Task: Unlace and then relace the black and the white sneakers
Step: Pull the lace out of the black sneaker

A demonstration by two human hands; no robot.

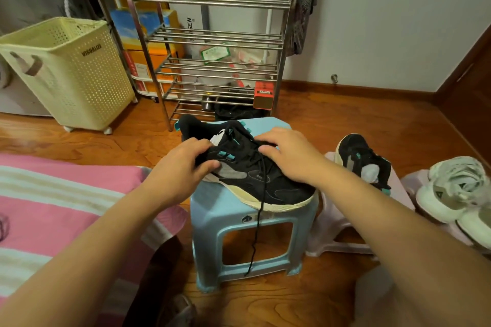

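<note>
Two black sneakers (247,167), two white sneakers (451,188)

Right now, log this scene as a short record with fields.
worked item: black sneaker lying on the blue stool
left hand: grips the sneaker's side near the collar
right hand: fingers curled at the lacing area
lace: black, one end hanging down past the stool's front
waiting: second black sneaker on a pale stool; white sneakers far right
background: metal rack, cream basket
</note>
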